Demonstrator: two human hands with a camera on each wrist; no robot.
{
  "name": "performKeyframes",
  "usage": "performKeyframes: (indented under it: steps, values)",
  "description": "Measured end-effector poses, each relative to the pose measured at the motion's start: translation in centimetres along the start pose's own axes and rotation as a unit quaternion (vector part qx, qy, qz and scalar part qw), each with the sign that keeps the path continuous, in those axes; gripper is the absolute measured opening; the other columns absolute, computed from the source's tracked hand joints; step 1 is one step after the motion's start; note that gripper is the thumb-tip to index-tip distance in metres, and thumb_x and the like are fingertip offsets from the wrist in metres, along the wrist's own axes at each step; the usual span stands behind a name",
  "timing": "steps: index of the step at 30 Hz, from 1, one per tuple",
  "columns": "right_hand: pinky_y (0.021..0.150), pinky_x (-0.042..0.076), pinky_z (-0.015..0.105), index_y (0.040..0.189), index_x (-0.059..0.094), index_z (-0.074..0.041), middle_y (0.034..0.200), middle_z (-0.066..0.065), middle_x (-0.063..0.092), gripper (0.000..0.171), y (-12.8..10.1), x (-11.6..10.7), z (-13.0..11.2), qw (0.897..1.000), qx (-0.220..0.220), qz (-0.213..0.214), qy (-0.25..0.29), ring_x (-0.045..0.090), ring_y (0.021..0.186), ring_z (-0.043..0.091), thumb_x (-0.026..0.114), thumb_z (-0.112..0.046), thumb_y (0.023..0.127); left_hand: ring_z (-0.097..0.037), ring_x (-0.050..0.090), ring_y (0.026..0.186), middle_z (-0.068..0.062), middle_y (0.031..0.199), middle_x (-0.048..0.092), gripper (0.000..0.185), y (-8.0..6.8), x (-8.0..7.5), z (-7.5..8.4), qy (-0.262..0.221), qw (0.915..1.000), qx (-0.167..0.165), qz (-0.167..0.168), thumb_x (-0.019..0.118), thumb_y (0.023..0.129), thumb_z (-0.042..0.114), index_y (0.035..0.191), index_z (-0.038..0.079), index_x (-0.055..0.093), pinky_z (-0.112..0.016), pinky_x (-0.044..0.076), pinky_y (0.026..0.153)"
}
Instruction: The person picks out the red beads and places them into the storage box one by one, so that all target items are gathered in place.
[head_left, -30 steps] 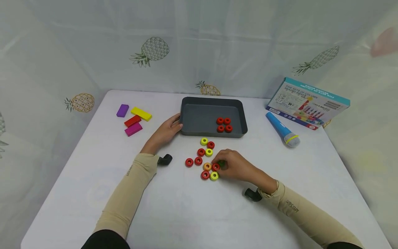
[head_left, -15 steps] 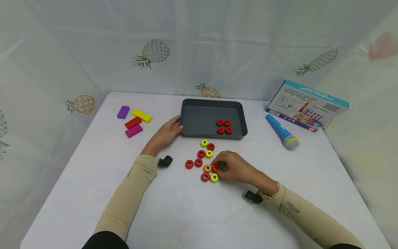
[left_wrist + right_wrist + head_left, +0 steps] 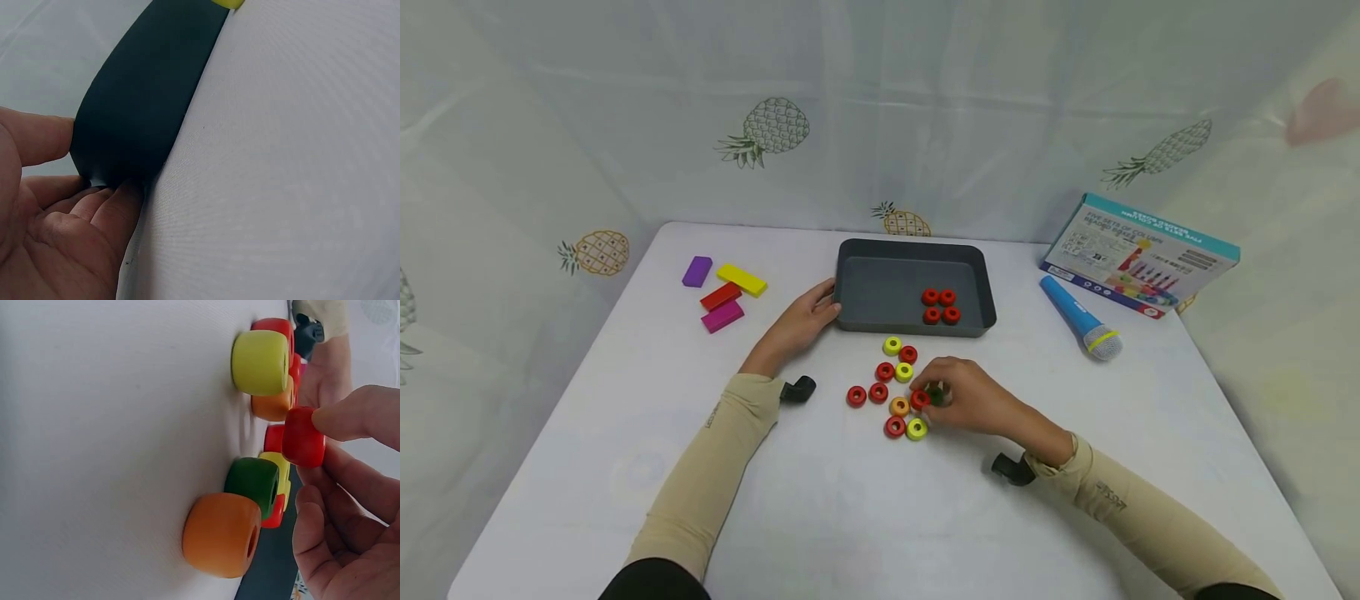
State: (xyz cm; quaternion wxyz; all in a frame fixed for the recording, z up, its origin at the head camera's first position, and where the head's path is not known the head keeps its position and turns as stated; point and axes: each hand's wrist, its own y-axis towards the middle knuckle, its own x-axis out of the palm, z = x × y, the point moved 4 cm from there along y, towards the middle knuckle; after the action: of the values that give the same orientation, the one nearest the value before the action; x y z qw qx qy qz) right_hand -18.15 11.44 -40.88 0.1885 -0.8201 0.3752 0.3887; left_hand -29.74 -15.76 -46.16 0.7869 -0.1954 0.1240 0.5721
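My right hand (image 3: pixel 973 396) pinches a red ring-shaped bead (image 3: pixel 304 436) between thumb and fingers, just off the table. Under that hand stand a green bead (image 3: pixel 251 485) and an orange bead (image 3: pixel 222 534), mostly covered by it in the head view. Several red, yellow and orange beads lie close by, among them a yellow bead (image 3: pixel 917 429) and a red bead (image 3: pixel 894 427). At the left end of a dark grey tray (image 3: pixel 880 283), my left hand (image 3: pixel 801 321) holds the wall, thumb near the front corner and fingertips low on the side.
In the tray's right front part sit several red beads (image 3: pixel 942 307). Purple, yellow, red and magenta blocks (image 3: pixel 722 317) lie at the back left. A blue toy microphone (image 3: pixel 1081 318) and a printed box (image 3: pixel 1138 254) occupy the back right. A curtain (image 3: pixel 970 125) hangs behind the table.
My right hand has risen slightly with the red bead, a little away from the beads around it. My left hand stays at the tray.
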Motion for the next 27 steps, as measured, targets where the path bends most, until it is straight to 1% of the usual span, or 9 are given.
performKeyframes:
  steps: [3, 8, 13, 16, 22, 27]
  values:
    - [0.076, 0.058, 0.032, 0.111, 0.076, -0.011, 0.103, -0.004, 0.072, 0.029, 0.2, -0.2, 0.1, 1.0, -0.005, 0.001, -0.005, 0.063, 0.092, 0.017, 0.08, -0.01, 0.083, -0.023, 0.04, 0.149, -0.004, 0.166, 0.031, 0.066, 0.0, 0.0, 0.0, 0.005, 1.0, -0.001, 0.0, 0.053, 0.106, 0.032, 0.163, 0.025, 0.022, -0.045, 0.029, 0.125]
    - [0.078, 0.059, 0.031, 0.112, 0.075, -0.01, 0.104, -0.004, 0.073, 0.029, 0.6, -0.5, 0.3, 1.0, -0.002, 0.0, -0.013, 0.063, 0.093, 0.015, 0.08, -0.011, 0.084, -0.023, 0.04, 0.15, -0.004, 0.167, 0.031, 0.066, 0.0, 0.0, -0.2, 0.01, 0.9999, -0.002, 0.002, 0.053, 0.106, 0.032, 0.163, 0.025, 0.022, -0.045, 0.028, 0.125]
    - [0.078, 0.058, 0.031, 0.111, 0.075, -0.009, 0.103, -0.004, 0.073, 0.028, 1.0, -1.0, 0.5, 1.0, -0.004, 0.009, -0.01, 0.062, 0.093, 0.017, 0.079, -0.011, 0.084, -0.023, 0.04, 0.15, -0.004, 0.166, 0.031, 0.065, 0.0, 0.2, -0.3, 0.011, 0.9999, -0.004, 0.003, 0.053, 0.106, 0.033, 0.163, 0.025, 0.022, -0.045, 0.027, 0.126]
    - [0.079, 0.058, 0.033, 0.11, 0.075, -0.01, 0.102, -0.003, 0.072, 0.027, 1.3, -1.5, 0.7, 1.0, -0.002, 0.02, -0.003, 0.062, 0.093, 0.017, 0.078, -0.01, 0.083, -0.023, 0.039, 0.15, -0.004, 0.166, 0.031, 0.065, 0.0, 0.2, -0.3, 0.007, 1.0, -0.004, 0.003, 0.052, 0.106, 0.033, 0.163, 0.025, 0.022, -0.046, 0.027, 0.126]
    - [0.081, 0.059, 0.035, 0.111, 0.075, -0.01, 0.107, 0.0, 0.073, 0.028, 2.4, -2.6, 1.1, 0.999, -0.004, 0.039, 0.0, 0.063, 0.094, 0.017, 0.078, -0.008, 0.084, -0.023, 0.037, 0.151, -0.004, 0.166, 0.032, 0.065, 0.0, 0.1, -0.2, 0.006, 1.0, -0.002, 0.001, 0.052, 0.106, 0.031, 0.163, 0.024, 0.021, -0.047, 0.024, 0.127]
    - [0.083, 0.06, 0.04, 0.111, 0.075, -0.007, 0.109, 0.005, 0.073, 0.028, 3.6, -3.4, 1.7, 0.998, -0.006, 0.058, 0.013, 0.064, 0.094, 0.023, 0.078, -0.006, 0.083, -0.023, 0.035, 0.152, -0.004, 0.166, 0.032, 0.065, -0.2, 0.0, -0.1, 0.007, 1.0, -0.007, 0.001, 0.052, 0.106, 0.033, 0.163, 0.026, 0.021, -0.048, 0.021, 0.128]
